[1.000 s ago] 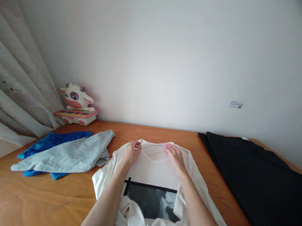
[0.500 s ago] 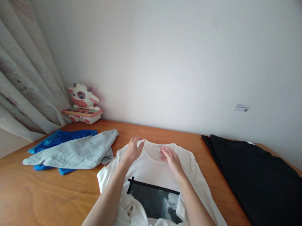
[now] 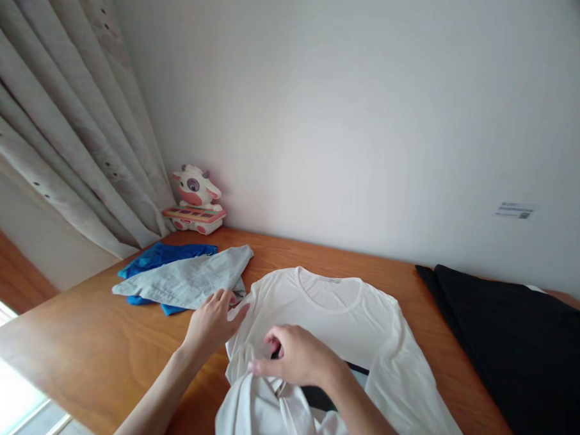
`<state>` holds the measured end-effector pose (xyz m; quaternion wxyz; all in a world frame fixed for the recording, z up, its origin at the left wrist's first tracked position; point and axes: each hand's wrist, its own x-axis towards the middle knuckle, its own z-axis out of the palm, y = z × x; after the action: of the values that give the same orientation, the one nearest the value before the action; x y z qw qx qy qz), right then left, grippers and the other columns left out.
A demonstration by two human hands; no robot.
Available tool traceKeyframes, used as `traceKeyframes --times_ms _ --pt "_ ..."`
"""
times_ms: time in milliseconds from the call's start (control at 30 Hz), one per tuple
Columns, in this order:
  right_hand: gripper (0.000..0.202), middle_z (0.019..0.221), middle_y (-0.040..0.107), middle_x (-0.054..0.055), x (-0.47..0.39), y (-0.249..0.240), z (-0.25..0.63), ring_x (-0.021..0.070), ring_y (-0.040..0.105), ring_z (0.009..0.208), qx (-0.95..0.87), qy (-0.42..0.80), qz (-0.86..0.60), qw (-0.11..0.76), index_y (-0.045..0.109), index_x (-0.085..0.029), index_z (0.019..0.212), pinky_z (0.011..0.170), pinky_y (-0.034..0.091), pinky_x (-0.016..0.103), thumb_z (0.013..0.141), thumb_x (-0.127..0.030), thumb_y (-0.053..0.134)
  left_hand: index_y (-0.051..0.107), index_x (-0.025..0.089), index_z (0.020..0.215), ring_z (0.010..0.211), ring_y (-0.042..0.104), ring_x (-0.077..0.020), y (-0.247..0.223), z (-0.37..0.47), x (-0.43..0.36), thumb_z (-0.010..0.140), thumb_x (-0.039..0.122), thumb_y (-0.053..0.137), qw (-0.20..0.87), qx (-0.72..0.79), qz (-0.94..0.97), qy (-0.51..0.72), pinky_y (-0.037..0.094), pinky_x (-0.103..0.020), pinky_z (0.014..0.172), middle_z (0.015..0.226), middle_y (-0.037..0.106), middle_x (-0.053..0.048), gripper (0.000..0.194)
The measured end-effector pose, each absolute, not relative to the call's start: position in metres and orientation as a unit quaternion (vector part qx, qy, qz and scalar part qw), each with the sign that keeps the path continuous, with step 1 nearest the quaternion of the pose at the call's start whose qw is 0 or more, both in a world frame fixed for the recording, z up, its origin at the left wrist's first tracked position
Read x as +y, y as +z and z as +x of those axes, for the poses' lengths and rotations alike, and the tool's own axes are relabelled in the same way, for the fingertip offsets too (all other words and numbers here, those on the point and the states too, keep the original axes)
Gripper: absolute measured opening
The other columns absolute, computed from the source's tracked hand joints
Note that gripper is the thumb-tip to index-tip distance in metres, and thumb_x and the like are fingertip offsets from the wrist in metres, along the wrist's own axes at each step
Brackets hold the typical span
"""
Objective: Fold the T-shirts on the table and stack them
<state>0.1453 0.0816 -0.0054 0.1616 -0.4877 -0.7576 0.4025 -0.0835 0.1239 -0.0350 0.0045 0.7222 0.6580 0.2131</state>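
Observation:
A white long-sleeved shirt (image 3: 314,321) lies front up before me, its round neckline away from me and its lower part bunched nearest me. A dark printed panel on its chest is partly hidden by my right arm and by folds. Beside the shirt's left edge, my left hand (image 3: 213,323) has thumb and fingers apart, close to the sleeve below the shoulder. My right hand (image 3: 298,356) hovers over the chest, fingers curled and thumb spread away from them. Its thumb tip meets the top of the bunched white cloth; no firm hold shows.
Grey trousers (image 3: 191,280) lie over blue clothing (image 3: 166,256) on the wooden table (image 3: 121,338), at the left. Behind them stands a cow-shaped toy keyboard (image 3: 194,204). Black clothing (image 3: 510,349) covers the right side. A curtain (image 3: 93,106) hangs left, and a wall (image 3: 347,117) closes the back.
Both hands have left the neckline: my left hand moved down to the shirt's left side, my right hand down and left over the chest. The view has turned left.

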Motion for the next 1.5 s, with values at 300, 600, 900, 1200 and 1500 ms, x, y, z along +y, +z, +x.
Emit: traceKeyframes --times_ms 300,600,900,1200,1500 --pt "0.014 0.080 0.072 0.002 0.053 0.014 0.122 0.0147 0.059 0.070 -0.830 0.343 -0.420 0.131 0.071 -0.022 0.080 0.064 0.037 0.025 0.075 -0.035 0.070 0.056 0.024 0.083 0.093 0.070 -0.0299 -0.037 -0.085 0.113 0.095 0.039 0.045 0.054 0.698 0.708 0.087 0.043 -0.033 0.071 0.095 0.072 -0.011 0.022" --pt "0.031 0.108 0.069 0.007 0.035 0.021 0.112 0.0236 0.064 0.100 -0.828 0.404 -0.381 0.074 0.076 -0.023 0.098 0.086 0.045 0.029 0.076 -0.046 0.074 0.044 0.025 0.074 0.058 0.054 -0.0174 -0.038 -0.085 0.117 0.086 0.050 0.058 0.225 0.661 0.590 0.406 0.033 -0.026 0.056 0.057 0.048 0.005 0.031" --pt "0.035 0.124 0.066 0.015 0.067 -0.008 0.125 0.0262 0.060 0.118 -0.803 0.311 -0.453 0.231 0.066 -0.019 0.117 0.102 0.043 0.036 0.099 -0.041 0.048 0.049 0.022 0.076 0.058 0.055 -0.0138 -0.039 -0.076 0.119 0.066 0.068 0.075 0.528 0.535 0.396 0.526 0.044 -0.024 0.056 0.063 0.054 0.006 0.053" --pt "0.080 0.167 0.022 0.015 0.092 -0.064 0.148 0.0333 0.011 0.155 -0.770 0.251 -0.561 0.172 0.041 -0.022 0.153 0.123 -0.002 0.057 0.089 -0.068 0.055 0.050 0.024 0.085 0.051 0.049 -0.0155 -0.040 -0.118 0.140 0.077 0.063 0.062 0.230 0.676 0.524 0.465 0.033 -0.024 0.047 0.057 0.050 0.006 0.041" --pt "0.083 0.167 0.020 0.018 0.095 -0.064 0.151 0.0328 0.012 0.155 -0.784 0.238 -0.553 0.152 0.039 -0.019 0.155 0.123 0.001 0.057 0.090 -0.068 0.053 0.054 0.023 0.113 0.054 0.064 -0.0200 -0.027 -0.145 0.116 0.060 0.057 0.082 0.420 0.667 0.521 0.329 0.040 -0.024 0.047 0.061 0.062 0.005 0.069"
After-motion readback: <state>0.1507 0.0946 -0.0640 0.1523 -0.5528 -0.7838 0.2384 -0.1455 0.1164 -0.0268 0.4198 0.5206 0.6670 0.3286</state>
